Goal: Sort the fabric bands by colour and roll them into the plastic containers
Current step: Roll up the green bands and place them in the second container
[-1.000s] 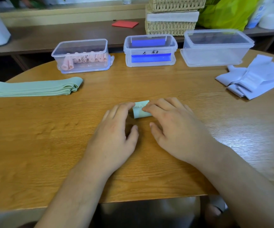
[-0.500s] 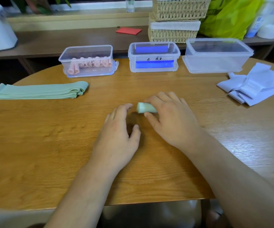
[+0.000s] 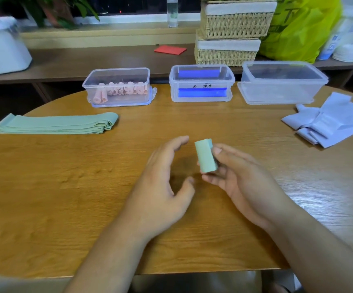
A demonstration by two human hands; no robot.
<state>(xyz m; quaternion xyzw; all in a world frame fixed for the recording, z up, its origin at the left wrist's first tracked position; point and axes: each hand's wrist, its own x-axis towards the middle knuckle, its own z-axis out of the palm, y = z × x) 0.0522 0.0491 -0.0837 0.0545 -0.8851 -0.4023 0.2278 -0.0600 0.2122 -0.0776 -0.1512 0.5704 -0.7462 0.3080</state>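
Head view: our right hand pinches a rolled green band, left hand loose. Pink rolls boxed; green stack and lilac pile still unrolled.

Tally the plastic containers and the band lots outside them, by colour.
Clear plastic containers: 3
Rolled green band, held in the right hand: 1
Folded green bands, one pile: 1
Pale lilac bands, one heap: 1
Total: 6
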